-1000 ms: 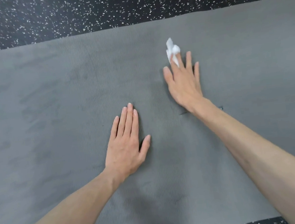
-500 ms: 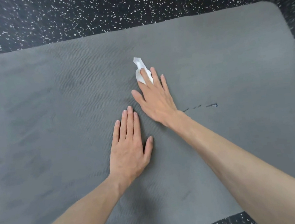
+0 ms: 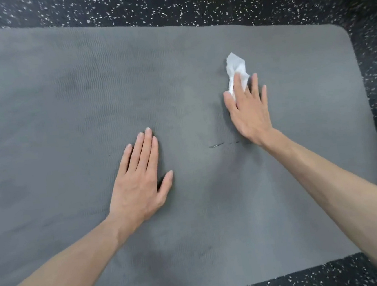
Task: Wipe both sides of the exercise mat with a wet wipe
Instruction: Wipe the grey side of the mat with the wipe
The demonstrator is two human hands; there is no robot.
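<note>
Pressing wet wipe [image 3: 237, 71] flat, right hand [image 3: 248, 112] fingers straight; mat [image 3: 59, 87] long axis left-right; left hand [image 3: 139, 176] flat.

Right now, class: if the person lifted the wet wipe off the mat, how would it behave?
The wet wipe looks crumpled and thin, so probably floppy and light. Pressed under the right hand, it likely drags rather than rolls on the ribbed exercise mat.
</note>
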